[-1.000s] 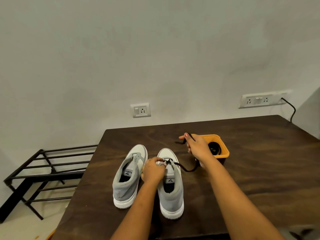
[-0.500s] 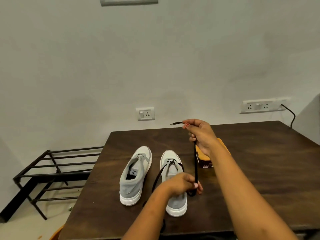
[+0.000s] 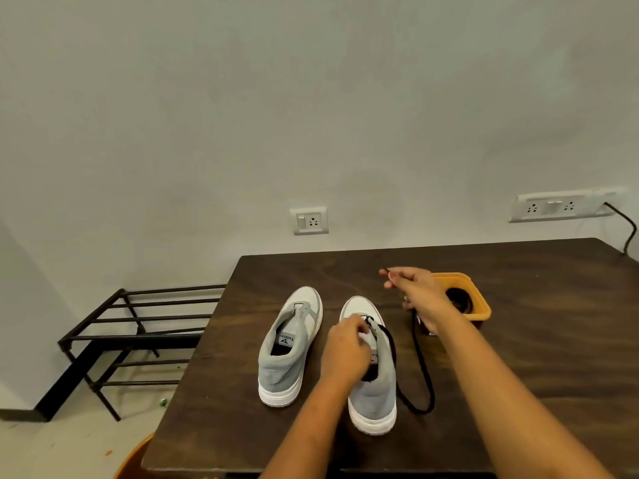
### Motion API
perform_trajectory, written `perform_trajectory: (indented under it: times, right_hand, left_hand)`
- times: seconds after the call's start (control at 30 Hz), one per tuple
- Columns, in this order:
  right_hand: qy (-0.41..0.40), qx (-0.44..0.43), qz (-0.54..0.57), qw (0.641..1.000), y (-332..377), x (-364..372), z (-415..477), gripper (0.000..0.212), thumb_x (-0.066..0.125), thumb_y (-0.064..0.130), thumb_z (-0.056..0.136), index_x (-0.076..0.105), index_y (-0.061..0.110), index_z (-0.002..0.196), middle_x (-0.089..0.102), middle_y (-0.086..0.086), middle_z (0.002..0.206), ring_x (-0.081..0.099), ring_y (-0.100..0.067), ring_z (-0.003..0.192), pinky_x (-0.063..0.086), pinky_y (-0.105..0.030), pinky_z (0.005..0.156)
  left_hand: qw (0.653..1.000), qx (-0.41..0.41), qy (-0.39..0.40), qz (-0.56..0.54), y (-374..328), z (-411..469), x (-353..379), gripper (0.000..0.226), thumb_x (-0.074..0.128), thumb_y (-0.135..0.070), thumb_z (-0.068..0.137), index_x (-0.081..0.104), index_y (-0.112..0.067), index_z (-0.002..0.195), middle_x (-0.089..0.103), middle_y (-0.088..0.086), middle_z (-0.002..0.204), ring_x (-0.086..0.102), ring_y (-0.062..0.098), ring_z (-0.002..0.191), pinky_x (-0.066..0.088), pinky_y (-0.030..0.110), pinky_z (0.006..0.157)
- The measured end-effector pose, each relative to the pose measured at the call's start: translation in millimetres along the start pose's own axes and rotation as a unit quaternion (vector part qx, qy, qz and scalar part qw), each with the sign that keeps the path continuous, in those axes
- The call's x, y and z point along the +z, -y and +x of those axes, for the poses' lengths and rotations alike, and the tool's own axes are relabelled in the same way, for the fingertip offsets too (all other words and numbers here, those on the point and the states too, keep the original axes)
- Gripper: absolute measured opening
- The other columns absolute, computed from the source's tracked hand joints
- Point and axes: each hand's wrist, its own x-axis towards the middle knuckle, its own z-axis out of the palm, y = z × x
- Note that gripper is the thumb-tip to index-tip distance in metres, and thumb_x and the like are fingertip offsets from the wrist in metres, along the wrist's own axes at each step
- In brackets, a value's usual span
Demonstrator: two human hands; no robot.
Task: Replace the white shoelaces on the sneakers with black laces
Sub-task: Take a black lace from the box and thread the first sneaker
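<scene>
Left hand (image 3: 345, 354) sat on the tongue area of the right-side grey-and-white suede sneaker (image 3: 371, 371), fingers pinched together at the lower eyelets on the thin black lace (image 3: 420, 371), exact grip partly hidden. Right hand (image 3: 416, 295) was raised at about 1 o'clock from that shoe, fingers closed on the lace's free end, tip poking out toward 10 o'clock. The lace ran down from the right hand, looped on the dark wooden bench (image 3: 518, 340) at 3 o'clock of the shoe's heel, then went back up to the eyelets.

Left-side matching grey-and-white sneaker (image 3: 288, 347) stood just beside, at 9 o'clock, with no lace visible in it. Small orange plastic tub (image 3: 480, 305) sat at 2 o'clock, something dark coiled inside, likely the second black lace. No white laces in view.

Progress, judged: white laces apparently out of both shoes; black lacing only begun at the bottom eyelets of one shoe. Left: the remaining eyelets there, then the whole other shoe.
</scene>
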Motion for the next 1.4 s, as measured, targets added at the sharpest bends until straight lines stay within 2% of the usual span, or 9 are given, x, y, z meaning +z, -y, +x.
perform_trajectory:
  times: [0.07, 0.2, 0.4, 0.53, 0.67, 0.9, 1.03, 1.17, 1.4]
  right_hand:
    - [-0.002, -0.009, -0.042, 0.999, -17.6, 9.5, 0.4, 0.019, 0.054, 0.016, 0.096, 0.07, 0.008, 0.087, 0.069, 0.004, 0.092, 0.06, -0.004, 0.08, 0.047, -0.015, 0.062]
    - [0.003, 0.008, -0.124, 0.992, -48.5, 22.3, 8.4, 0.012, 0.066, 0.021, 0.089, 0.075, 0.024, 0.082, 0.073, 0.001, 0.09, 0.066, -0.017, 0.093, 0.054, -0.036, 0.086]
    - [0.01, 0.019, -0.218, 0.976, -68.1, 28.4, 16.6, 0.014, 0.064, 0.013, 0.09, 0.075, 0.011, 0.097, 0.072, -0.002, 0.1, 0.063, -0.015, 0.097, 0.048, -0.027, 0.086]
    - [0.028, 0.032, -0.242, 0.969, -76.0, 37.6, 17.7, 0.012, 0.067, 0.012, 0.087, 0.077, 0.011, 0.095, 0.073, -0.004, 0.099, 0.061, -0.01, 0.088, 0.043, -0.019, 0.077]
    - [0.03, 0.047, -0.259, 0.964, -77.6, 48.7, 21.6, 0.011, 0.071, 0.008, 0.083, 0.077, 0.009, 0.092, 0.074, -0.007, 0.095, 0.059, -0.008, 0.082, 0.04, -0.006, 0.064]
    - [0.025, 0.048, -0.315, 0.948, -81.1, 59.0, 24.1, 0.011, 0.067, 0.01, 0.087, 0.076, 0.01, 0.092, 0.072, -0.006, 0.098, 0.061, -0.012, 0.086, 0.037, -0.001, 0.054]
    - [0.015, 0.063, -0.355, 0.933, -80.4, 61.6, 27.2, 0.013, 0.062, 0.012, 0.089, 0.075, 0.015, 0.088, 0.07, -0.002, 0.098, 0.061, -0.012, 0.085, 0.045, -0.016, 0.066]
    - [0.009, 0.044, -0.316, 0.948, -82.1, 60.1, 25.9, 0.009, 0.067, 0.009, 0.086, 0.072, 0.015, 0.084, 0.067, 0.002, 0.086, 0.057, -0.005, 0.074, 0.036, -0.003, 0.052]
    - [0.041, 0.013, -0.235, 0.971, -87.4, 54.2, 23.3, 0.022, 0.073, 0.001, 0.078, 0.073, 0.02, 0.088, 0.072, -0.006, 0.075, 0.066, -0.012, 0.075, 0.042, -0.004, 0.061]
  left_hand:
    - [0.995, -0.071, -0.068, 0.01, 14.4, 10.4, -5.8, 0.01, 0.057, -0.022, 0.088, 0.055, -0.02, 0.097, 0.061, 0.0, 0.102, 0.058, 0.02, 0.096, 0.043, 0.026, 0.074]
    - [0.993, -0.11, -0.009, 0.039, 27.1, 27.2, 3.3, 0.033, 0.062, -0.03, 0.086, 0.06, -0.017, 0.116, 0.066, 0.002, 0.113, 0.061, 0.021, 0.104, 0.047, 0.029, 0.084]
    - [0.988, -0.127, -0.08, 0.042, 26.6, 34.1, 21.0, 0.022, 0.051, -0.025, 0.093, 0.068, -0.017, 0.103, 0.07, 0.005, 0.1, 0.063, 0.025, 0.095, 0.049, 0.034, 0.081]
    - [0.968, -0.223, -0.046, -0.106, 42.7, 42.1, 17.6, 0.017, 0.056, -0.031, 0.088, 0.068, -0.02, 0.083, 0.068, 0.004, 0.08, 0.062, 0.026, 0.076, 0.047, 0.033, 0.068]
    - [0.942, -0.251, -0.024, -0.222, 46.0, 46.7, 12.7, 0.027, 0.05, -0.012, 0.092, 0.062, -0.018, 0.068, 0.057, 0.003, 0.061, 0.047, 0.017, 0.056, 0.038, 0.025, 0.055]
    - [0.916, -0.243, -0.013, -0.319, 38.6, 39.8, 8.1, 0.028, 0.047, -0.004, 0.095, 0.067, -0.013, 0.077, 0.064, 0.007, 0.068, 0.054, 0.016, 0.058, 0.043, 0.017, 0.047]
    - [0.913, -0.225, 0.001, -0.339, 42.3, 36.9, 9.3, 0.021, 0.056, -0.012, 0.093, 0.072, -0.006, 0.08, 0.07, 0.013, 0.077, 0.062, 0.023, 0.07, 0.05, 0.03, 0.066]
    - [0.908, -0.241, 0.015, -0.341, 44.5, 34.5, 4.6, 0.031, 0.047, -0.032, 0.098, 0.062, -0.01, 0.085, 0.057, 0.009, 0.072, 0.051, 0.015, 0.062, 0.041, 0.021, 0.051]
    - [0.931, -0.216, 0.027, -0.292, 35.3, 42.3, 0.2, 0.031, 0.042, 0.003, 0.094, 0.066, -0.015, 0.09, 0.059, 0.007, 0.066, 0.047, 0.01, 0.046, 0.037, 0.018, 0.041]
